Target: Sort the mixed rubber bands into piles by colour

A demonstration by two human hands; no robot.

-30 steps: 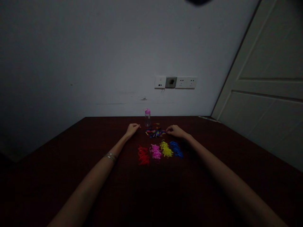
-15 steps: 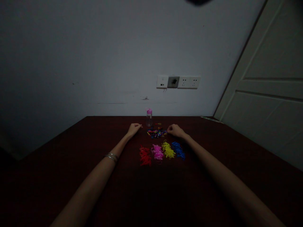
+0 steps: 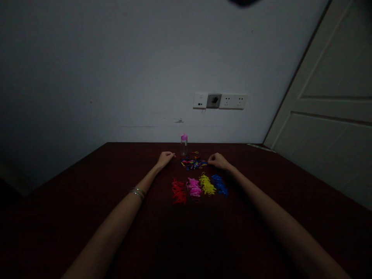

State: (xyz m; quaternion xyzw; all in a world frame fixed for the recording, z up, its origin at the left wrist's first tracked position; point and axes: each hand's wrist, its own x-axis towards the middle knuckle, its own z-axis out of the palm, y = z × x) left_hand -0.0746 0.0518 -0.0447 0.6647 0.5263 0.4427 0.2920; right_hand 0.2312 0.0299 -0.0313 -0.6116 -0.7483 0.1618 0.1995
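My left hand [image 3: 166,158] rests on the dark table left of a mixed pile of coloured bands [image 3: 193,163], its fingers pressed together; anything between them is too small to tell. At the pile's right edge is my right hand [image 3: 217,161], fingers pinched, with what they hold hidden. Nearer to me lie four heaps of bands side by side: red [image 3: 179,191], pink [image 3: 194,187], yellow [image 3: 207,184] and blue [image 3: 220,185]. Behind the mixed pile stands a clear bottle with a pink top [image 3: 184,144].
The dark red table [image 3: 72,186] meets a grey wall [image 3: 139,69] at its back edge. Sockets [image 3: 232,101] are set in the wall. A pale door [image 3: 334,128] is at the right, with a thin strip [image 3: 260,147] on the table near it.
My right hand has moved slightly to the right, away from the mixed pile. My left hand has stayed about where it was. The view has shifted a little.
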